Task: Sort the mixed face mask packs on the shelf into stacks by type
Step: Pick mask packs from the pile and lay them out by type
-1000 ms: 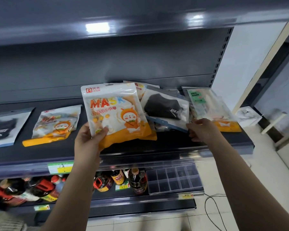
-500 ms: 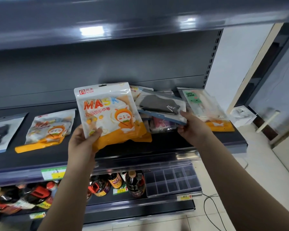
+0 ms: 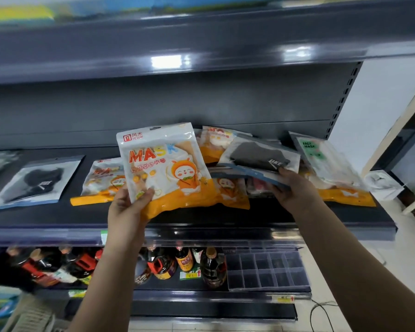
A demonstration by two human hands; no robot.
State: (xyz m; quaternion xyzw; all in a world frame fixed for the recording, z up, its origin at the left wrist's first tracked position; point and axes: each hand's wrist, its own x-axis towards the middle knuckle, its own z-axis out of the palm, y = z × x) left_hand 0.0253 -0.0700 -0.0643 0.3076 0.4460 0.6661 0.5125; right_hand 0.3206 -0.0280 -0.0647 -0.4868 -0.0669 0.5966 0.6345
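The shelf is dark grey painted metal, smooth with a soft sheen; the shelf above mirrors the ceiling lights. The orange mask pack is glossy printed plastic film, wrinkled along its bottom edge. The black mask pack is clear, shiny plastic over matt dark cloth, as is the pack lying far left. The green-label pack is see-through film. Below, the bottles look glossy, and the divider tray is translucent plastic.
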